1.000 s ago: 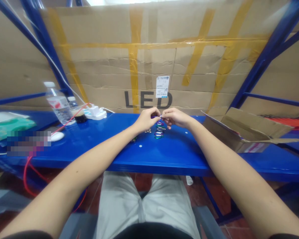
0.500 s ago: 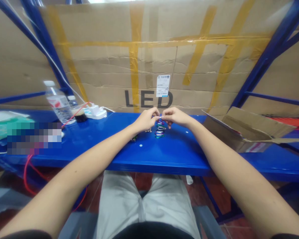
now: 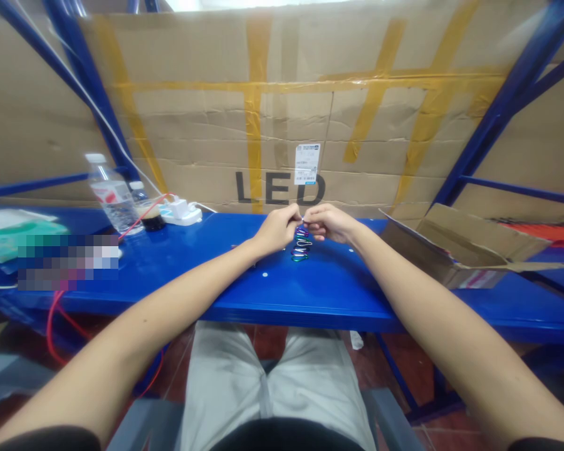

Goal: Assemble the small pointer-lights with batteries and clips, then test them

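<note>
Several shiny carabiners [image 3: 301,245], green, purple, silver and dark, lie stacked in a column on the blue table [image 3: 310,291]. Just beyond them, both my hands meet fingertip to fingertip. My left hand [image 3: 279,227] is closed in a pinch at a tiny silvery piece. On the other side of that piece, my right hand [image 3: 331,223] pinches too, its lower fingers curled. What the piece is stays hidden between the fingertips. The small metal bits left of the carabiners are now mostly covered by my left hand and forearm.
To the right stands an opened cardboard box [image 3: 474,250]. On the left are a plastic bottle [image 3: 110,194], a smaller bottle with dark liquid [image 3: 151,216], a white power strip [image 3: 183,213] and a green packet [image 3: 28,235]. Behind rises a large taped carton [image 3: 197,144].
My left hand has turned slightly and its fingers have closed further, covering the small metal bits. My right fingers are curled more tightly. The carabiners lie about where they were.
</note>
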`<state>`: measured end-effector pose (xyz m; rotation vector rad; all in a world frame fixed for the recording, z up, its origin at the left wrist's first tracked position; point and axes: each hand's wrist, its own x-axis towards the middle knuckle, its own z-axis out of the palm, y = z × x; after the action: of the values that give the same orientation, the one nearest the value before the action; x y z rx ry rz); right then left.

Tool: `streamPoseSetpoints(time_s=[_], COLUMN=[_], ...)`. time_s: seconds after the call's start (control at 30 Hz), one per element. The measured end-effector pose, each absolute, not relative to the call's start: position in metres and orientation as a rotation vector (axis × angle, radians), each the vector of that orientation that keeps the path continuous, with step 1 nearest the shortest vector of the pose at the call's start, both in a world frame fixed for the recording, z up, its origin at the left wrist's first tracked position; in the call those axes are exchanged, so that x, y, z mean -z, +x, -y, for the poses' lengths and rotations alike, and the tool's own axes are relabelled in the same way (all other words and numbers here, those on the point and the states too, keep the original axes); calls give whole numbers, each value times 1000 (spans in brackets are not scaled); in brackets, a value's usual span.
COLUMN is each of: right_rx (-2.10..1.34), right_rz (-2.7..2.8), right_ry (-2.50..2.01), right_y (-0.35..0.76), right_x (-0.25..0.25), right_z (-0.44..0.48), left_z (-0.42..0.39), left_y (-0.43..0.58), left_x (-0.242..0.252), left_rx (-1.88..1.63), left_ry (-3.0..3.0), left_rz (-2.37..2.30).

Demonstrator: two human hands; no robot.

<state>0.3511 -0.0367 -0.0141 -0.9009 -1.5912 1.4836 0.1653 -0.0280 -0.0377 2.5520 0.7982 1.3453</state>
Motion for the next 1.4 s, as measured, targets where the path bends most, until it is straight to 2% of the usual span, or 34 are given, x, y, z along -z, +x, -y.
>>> streamPoseSetpoints(time_s=[0.27,0.77,0.87,1.1,1.4], right_rx=[-1602,-1521,-1437,-991,-834], right_rz=[1572,1644,1673,1950,2086], right_ry=[-960,-1003,-998,-1035,-1054], right_y=[355,357,359,359,356], right_x=[11,6,7,12,15], right_z=[36,39,36,30,29], left_z=[17,21,18,13,17], left_y=[163,161,163,164,160], left_x=[42,35,36,34,30], left_rx=[-1391,-1326,-1302,-1131,-936], left_ry=[2754,2627,2610,2704,2472], left_rz=[-726,-762,-827,-1048,-1098])
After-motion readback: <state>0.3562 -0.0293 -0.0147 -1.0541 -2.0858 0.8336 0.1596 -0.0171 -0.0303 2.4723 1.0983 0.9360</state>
